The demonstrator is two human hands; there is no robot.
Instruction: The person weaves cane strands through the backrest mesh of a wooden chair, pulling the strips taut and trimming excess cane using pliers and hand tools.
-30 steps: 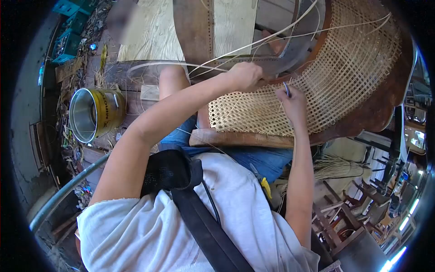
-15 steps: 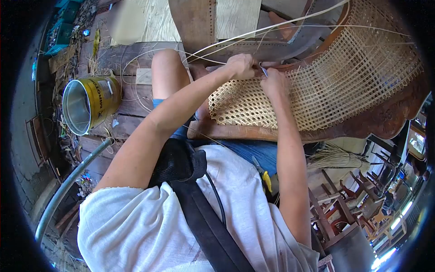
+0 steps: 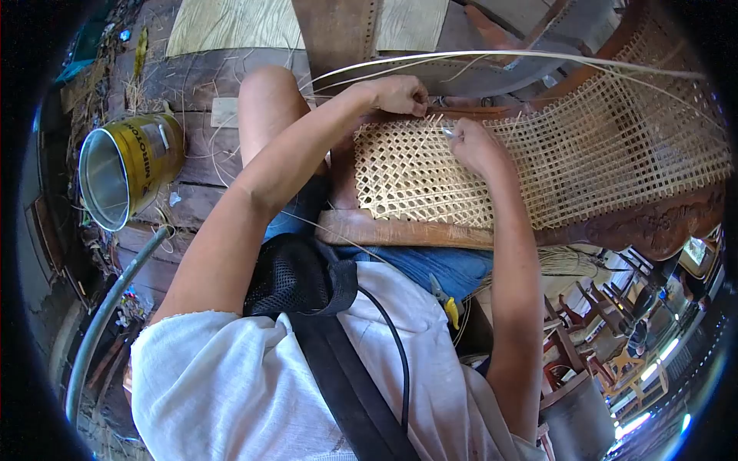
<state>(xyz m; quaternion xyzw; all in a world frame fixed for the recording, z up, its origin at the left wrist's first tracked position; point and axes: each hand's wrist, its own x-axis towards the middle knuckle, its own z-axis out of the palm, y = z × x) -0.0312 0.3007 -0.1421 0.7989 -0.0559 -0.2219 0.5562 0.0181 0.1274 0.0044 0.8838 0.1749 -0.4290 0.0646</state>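
A woven cane panel (image 3: 430, 173) fills a curved wooden chair frame (image 3: 415, 230) lying across my lap. My left hand (image 3: 401, 95) is closed at the upper edge of the weave, beside short cane ends (image 3: 435, 121) that stick up there. Whatever its curled fingers pinch is hidden. Over the panel, my right hand (image 3: 478, 146) grips a small shiny metal tool (image 3: 449, 133), its tip pointing left toward the edge. Most of that tool is covered by the fingers. A long pale cane strand (image 3: 477, 54) arches above both hands and runs off to the right.
A yellow metal bucket (image 3: 157, 157) lies tipped at the left, near a grey metal pipe (image 3: 115, 307). Yellow-handled pliers (image 3: 451, 311) rest by my lap. A bundle of cane (image 3: 573, 263) and several wooden chair frames (image 3: 565, 349) are at the right.
My hands have moved apart: the left sits up and left of the weave's edge, the right lower over the panel. The long strand now arches farther right. The camera view has shifted.
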